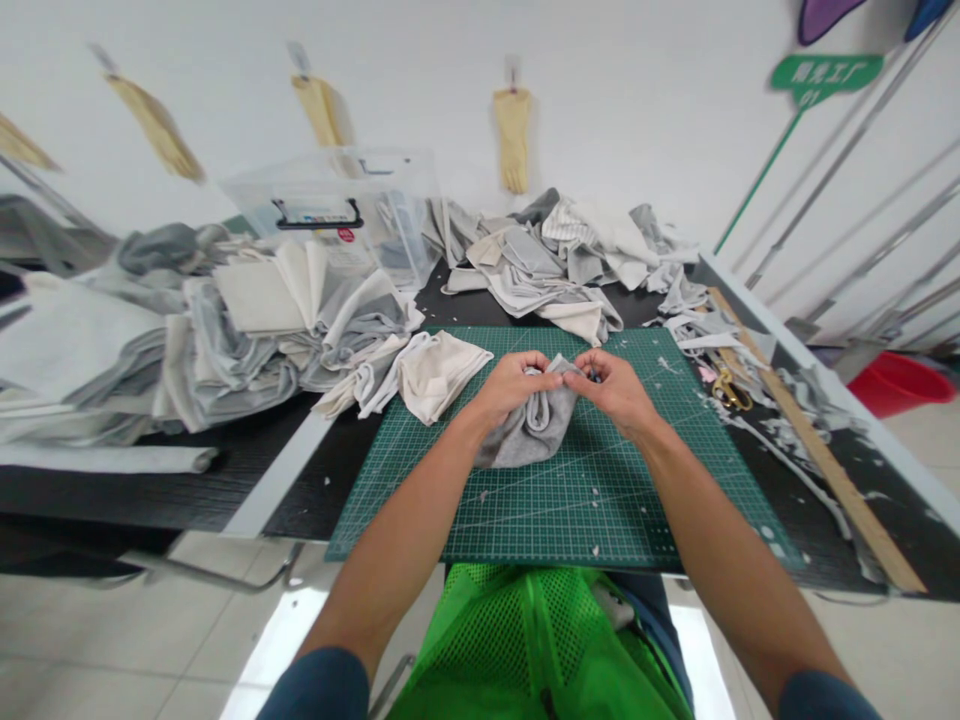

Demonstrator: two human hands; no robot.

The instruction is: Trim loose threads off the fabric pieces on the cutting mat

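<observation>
A folded grey cloth (525, 438) hangs from my fingers just above the green cutting mat (585, 510), with a loop of its fabric showing at the front. My left hand (511, 388) is closed, pinching the cloth's top edge between thumb and fingers. Facing it, my right hand (613, 392) pinches the same edge, and the two thumbs nearly meet. Something small and dark shows by the right fingers; I cannot tell what it is. A cream folded cloth (439, 375) lies on the mat's far left corner, to the left of my left hand.
Piles of grey and cream fabric (247, 330) cover the table's left; another fabric heap (547, 250) lies behind the mat. A clear plastic box (405, 230) stands at the back. To the right are gold-handled scissors (729, 390), a wooden ruler (825, 460) and scraps. A red bucket (892, 385) stands beyond.
</observation>
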